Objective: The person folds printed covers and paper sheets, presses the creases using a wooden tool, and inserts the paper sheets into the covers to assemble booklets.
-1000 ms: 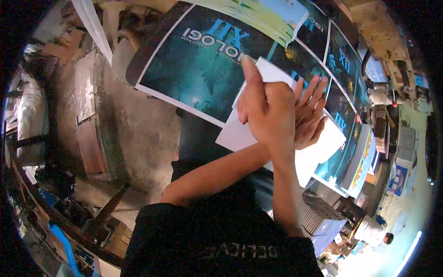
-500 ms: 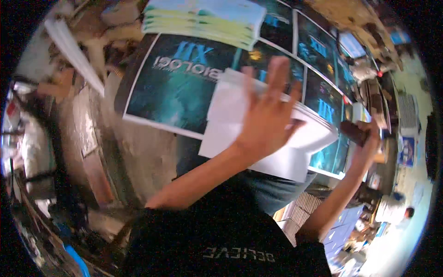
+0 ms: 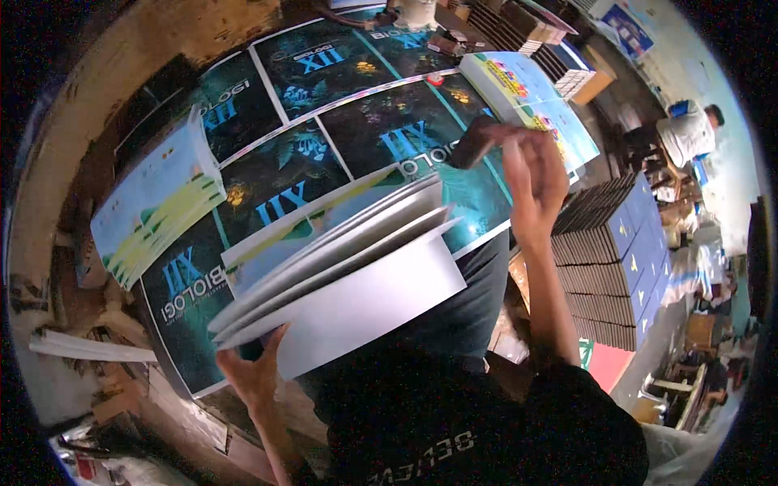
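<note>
Some white sheets (image 3: 373, 304) are gripped by the left hand (image 3: 250, 376), a dark block (image 3: 468, 146) by the right hand (image 3: 536, 174).

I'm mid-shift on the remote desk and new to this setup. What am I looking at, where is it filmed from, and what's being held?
There is no machine here, just a person's two bare hands. The view is from a fisheye camera worn on the head, looking down, so straight edges bend near the rim. Left in the picture is the person's left.

The left hand grips the lower-left corner of some loosely fanned white sheets. The right hand holds a small dark block.

Spread out beneath are dark teal printed sheets, with bright printed piles at the left and right. Further right stand stacked blue-covered books.
</note>
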`<action>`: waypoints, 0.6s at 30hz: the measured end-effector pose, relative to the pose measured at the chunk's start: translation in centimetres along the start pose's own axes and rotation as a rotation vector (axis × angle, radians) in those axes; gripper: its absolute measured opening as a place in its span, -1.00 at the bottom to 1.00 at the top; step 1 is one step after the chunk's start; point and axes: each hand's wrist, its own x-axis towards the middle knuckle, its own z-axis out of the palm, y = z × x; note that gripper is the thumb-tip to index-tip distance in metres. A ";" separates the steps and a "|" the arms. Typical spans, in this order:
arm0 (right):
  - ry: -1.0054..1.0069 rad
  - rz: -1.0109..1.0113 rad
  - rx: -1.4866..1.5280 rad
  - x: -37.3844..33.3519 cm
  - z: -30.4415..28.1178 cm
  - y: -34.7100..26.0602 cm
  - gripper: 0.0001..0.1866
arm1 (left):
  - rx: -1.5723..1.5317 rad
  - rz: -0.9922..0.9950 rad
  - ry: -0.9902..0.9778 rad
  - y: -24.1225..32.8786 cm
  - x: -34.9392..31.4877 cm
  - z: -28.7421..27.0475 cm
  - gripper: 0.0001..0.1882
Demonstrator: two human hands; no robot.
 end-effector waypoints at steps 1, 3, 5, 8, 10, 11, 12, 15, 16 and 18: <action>-0.144 -0.048 0.192 -1.0 -0.6 -0.3 -0.33 | 0.001 0.014 -0.013 -0.6 0.3 0.2 -0.38; -0.378 0.077 0.262 -2.4 -0.4 -1.3 -0.15 | -0.275 -0.099 -0.080 -2.1 0.5 0.3 0.00; -0.422 0.143 0.155 -4.0 0.2 0.1 -0.14 | -0.260 -0.125 -0.067 -2.0 0.5 0.1 0.03; -0.580 0.061 -0.098 -5.8 1.0 2.3 -0.15 | -0.244 -0.071 -0.093 -2.4 0.9 -0.4 -0.02; -0.612 0.004 -0.227 -6.1 1.7 2.5 -0.23 | 0.209 0.341 -0.044 -2.5 1.2 -0.6 -0.30; -0.607 -0.121 -0.225 -5.9 1.7 3.2 -0.33 | 0.216 0.341 -0.036 -2.3 1.2 -1.2 -0.30; -0.627 -0.092 -0.202 -5.6 1.4 3.2 -0.38 | 0.065 0.335 -0.141 -0.6 1.3 -2.1 -0.30; -0.681 0.257 0.067 -3.0 0.6 -1.3 -0.50 | -0.069 0.220 -0.107 0.4 2.1 -4.8 -0.37; -0.653 0.325 0.104 -1.6 0.6 -3.4 -0.47 | -0.039 0.230 -0.075 0.2 2.6 -6.4 -0.40; -0.632 0.387 0.137 -0.1 0.9 -5.2 -0.43 | 0.015 0.371 -0.128 0.2 3.8 -8.5 -0.43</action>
